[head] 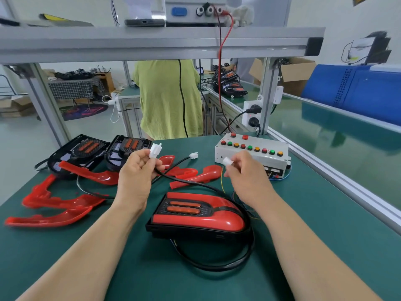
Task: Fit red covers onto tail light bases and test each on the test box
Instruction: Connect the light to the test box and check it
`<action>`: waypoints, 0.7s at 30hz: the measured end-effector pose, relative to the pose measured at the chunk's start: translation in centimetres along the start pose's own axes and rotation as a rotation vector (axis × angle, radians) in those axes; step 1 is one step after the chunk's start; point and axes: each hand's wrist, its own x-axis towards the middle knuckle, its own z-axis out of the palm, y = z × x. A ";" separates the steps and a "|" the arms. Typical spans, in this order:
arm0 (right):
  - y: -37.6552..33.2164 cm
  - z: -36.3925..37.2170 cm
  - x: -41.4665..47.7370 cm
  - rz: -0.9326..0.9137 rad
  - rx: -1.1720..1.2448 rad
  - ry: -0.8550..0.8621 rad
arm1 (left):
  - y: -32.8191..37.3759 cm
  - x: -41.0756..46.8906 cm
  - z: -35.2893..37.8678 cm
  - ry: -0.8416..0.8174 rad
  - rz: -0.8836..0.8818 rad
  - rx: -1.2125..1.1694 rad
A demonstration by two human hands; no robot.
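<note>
**Item: assembled tail light** (195, 213). Red cover seated on black base, lying near centre on the green table (314, 224). Its black cable (217, 266) loops round the near side and runs up to the left hand.

**Item: left hand** (136, 172). Fingers curled, pinching a white plug (155, 151) at the cable's end, raised above the table.

**Item: right hand** (245, 172). Fingertips pinching a second white connector (227, 161). Thin wires trail from under it toward the test box. The two connectors are apart, not mated.

**Item: test box** (251, 154). Grey, rows of red, green and amber buttons, far right of the hands.

**Stock:** loose red covers (54, 203) at left and centre. Two uncovered bases (86, 151) at far left. A spare plug (193, 155) lies between the hands.

**Status (judged):** cover fitted, with the test connection about to be made.

**Hazards (judged):**
- Connectors offered misaligned or keyed the wrong way, which would bend pins or leave them half-seated and give a false fail.
- Thin box wires strained if the right hand pulls away from the box.
- Taut cable dragging the tail light across the table.
- Spare plug nearby confused with the correct one.
</note>
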 end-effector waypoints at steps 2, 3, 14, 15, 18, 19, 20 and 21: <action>-0.3 -0.6 -0.5 -0.052 -0.061 -0.146 | -0.1 -0.2 0.1 0.020 0.003 0.028; -0.5 -1.0 -0.7 -0.070 -0.077 -0.231 | -0.1 -0.3 0.2 0.027 0.004 0.041; -0.6 -1.5 -0.8 -0.008 -0.235 -0.528 | -0.1 -0.3 -0.1 0.052 -0.031 0.075; -0.6 -1.5 -0.8 -0.004 -0.245 -0.545 | -0.2 -0.3 -0.2 0.052 -0.037 0.083; -0.5 -1.5 -0.8 0.005 -0.252 -0.572 | -0.5 -0.2 -0.4 0.042 -0.053 0.126; -0.5 -1.5 -0.9 0.007 -0.246 -0.578 | -0.7 -0.1 -0.4 0.036 -0.060 0.144; -0.5 -1.5 -0.9 0.003 -0.237 -0.581 | -0.8 -0.1 -0.4 0.035 -0.064 0.156; -0.5 -1.4 -0.9 -0.005 -0.228 -0.583 | -1.0 0.0 -0.5 0.038 -0.064 0.158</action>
